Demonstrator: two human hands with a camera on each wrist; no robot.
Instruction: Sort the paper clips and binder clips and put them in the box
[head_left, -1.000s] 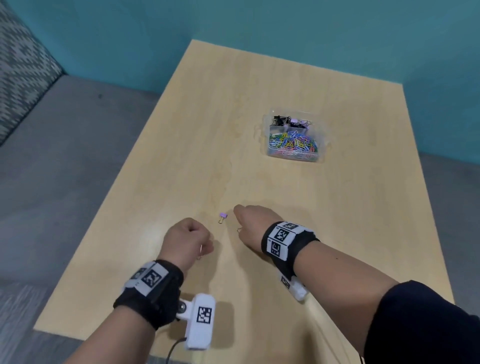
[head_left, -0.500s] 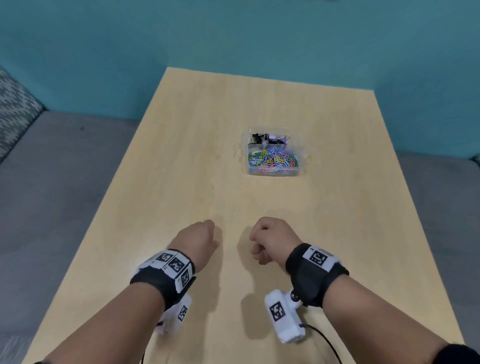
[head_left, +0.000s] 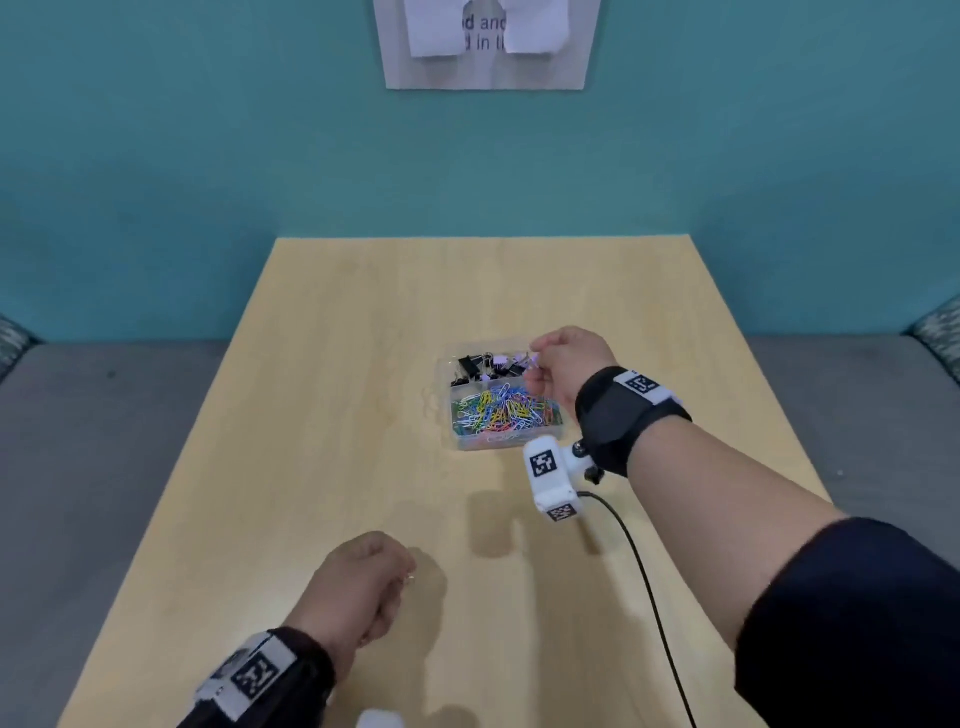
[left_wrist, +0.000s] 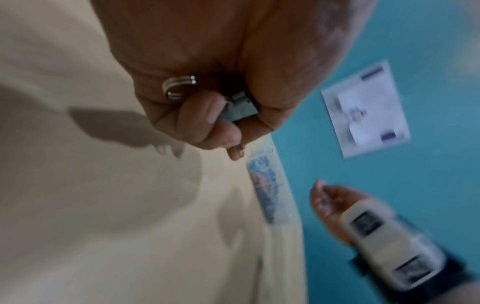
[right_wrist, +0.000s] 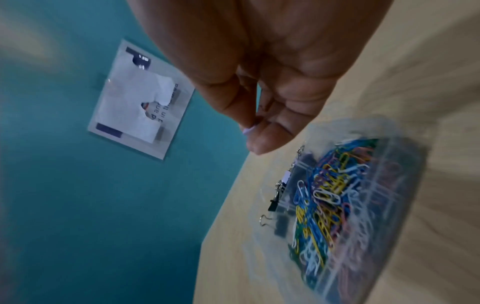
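A clear plastic box (head_left: 457, 447) stands on the wooden table (head_left: 322, 415). Black and lilac binder clips (head_left: 480, 366) fill its far compartment, coloured paper clips (head_left: 504, 410) the near one. My right hand (head_left: 535, 358) hovers over the box's far right corner and pinches a small lilac binder clip (right_wrist: 248, 129) between thumb and fingertips. My left hand (head_left: 395, 577) is a fist low over the table's near part, fingers curled round a grey-blue binder clip (left_wrist: 240, 109); a wire loop (head_left: 410, 577) pokes out. In the right wrist view the box (right_wrist: 405, 185) lies just below the fingers.
A printed sheet (head_left: 488, 62) hangs on the teal wall behind the table. A black cable (head_left: 639, 571) trails from the right wrist camera across the table's near right. Grey upholstery (head_left: 104, 467) flanks the table on both sides.
My right hand has gone from the table's near part up to the box, carrying the lilac binder clip. The left hand stays near the front, still a fist. The head view has tilted up.
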